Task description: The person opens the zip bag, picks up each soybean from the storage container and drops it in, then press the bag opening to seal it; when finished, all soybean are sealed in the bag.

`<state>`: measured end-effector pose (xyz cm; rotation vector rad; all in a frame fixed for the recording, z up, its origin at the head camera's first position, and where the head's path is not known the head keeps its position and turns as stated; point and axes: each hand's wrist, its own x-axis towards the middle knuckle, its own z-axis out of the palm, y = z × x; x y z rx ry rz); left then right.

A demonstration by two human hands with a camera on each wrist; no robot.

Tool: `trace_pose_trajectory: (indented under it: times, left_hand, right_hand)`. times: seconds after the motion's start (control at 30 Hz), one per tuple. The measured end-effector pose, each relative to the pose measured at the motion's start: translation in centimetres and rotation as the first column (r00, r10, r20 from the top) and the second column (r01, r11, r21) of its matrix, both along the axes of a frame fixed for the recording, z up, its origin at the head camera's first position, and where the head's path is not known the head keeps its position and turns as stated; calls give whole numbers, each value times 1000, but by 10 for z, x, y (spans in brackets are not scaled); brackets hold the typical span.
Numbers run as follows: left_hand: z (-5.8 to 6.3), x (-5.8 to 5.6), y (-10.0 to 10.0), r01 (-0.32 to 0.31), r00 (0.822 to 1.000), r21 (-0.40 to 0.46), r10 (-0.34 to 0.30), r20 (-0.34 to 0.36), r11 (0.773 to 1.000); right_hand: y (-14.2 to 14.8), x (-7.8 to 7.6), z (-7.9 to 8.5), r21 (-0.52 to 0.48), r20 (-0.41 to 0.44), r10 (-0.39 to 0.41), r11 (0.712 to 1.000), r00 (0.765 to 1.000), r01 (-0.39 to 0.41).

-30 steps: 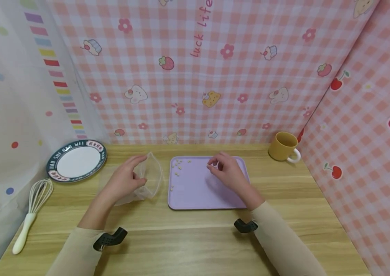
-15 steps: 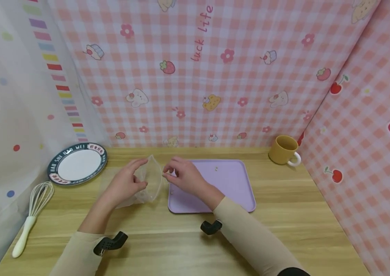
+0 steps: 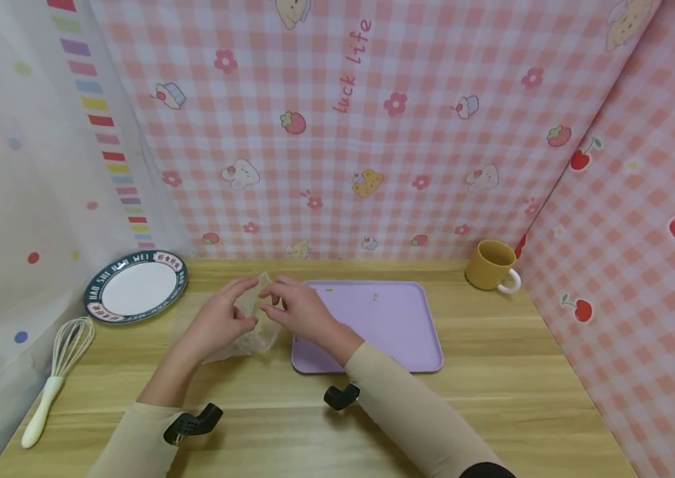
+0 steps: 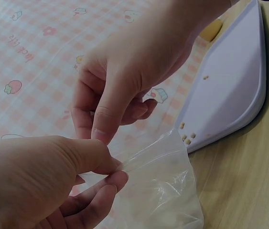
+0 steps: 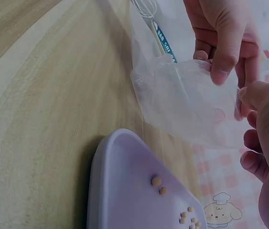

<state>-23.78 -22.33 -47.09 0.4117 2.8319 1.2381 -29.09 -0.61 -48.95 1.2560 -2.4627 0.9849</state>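
Observation:
My left hand [image 3: 214, 325] pinches the rim of a clear plastic bag [image 4: 160, 193] between thumb and fingers, at the left of the tray. My right hand [image 3: 307, 315] reaches across the lilac tray [image 3: 387, 335] to the bag's mouth. In the left wrist view its thumb and forefinger tips lie close together, next to the left thumb. Whether anything small sits between them is hidden. Several small tan pellets [image 5: 156, 181] lie on the tray; some are grouped near its corner in the right wrist view. The bag's contents cannot be made out.
A dark-rimmed white plate [image 3: 137, 289] and a white-handled whisk [image 3: 53, 378] lie at the left of the wooden table. At the back right stands a yellow mug [image 3: 489, 265] with a white handle. A pink checked cloth [image 3: 325, 146] hangs behind.
My right hand has moved left from over the tray's right part to the bag's mouth. My left hand keeps holding the bag in place.

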Motion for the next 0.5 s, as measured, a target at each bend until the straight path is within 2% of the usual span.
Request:
trace_pose_trajectory:
  times: [0.27,0.5]
  left_hand:
    - [0,0,1,-2,1000,-7,2,-5,1000]
    - [2,1,3,-2,1000,-5,1,-17,1000]
  right_hand:
    - [3,3,0,-38,24,-10,999,1000,11]
    - [16,6,8,-39,111,-50,998,993,54]
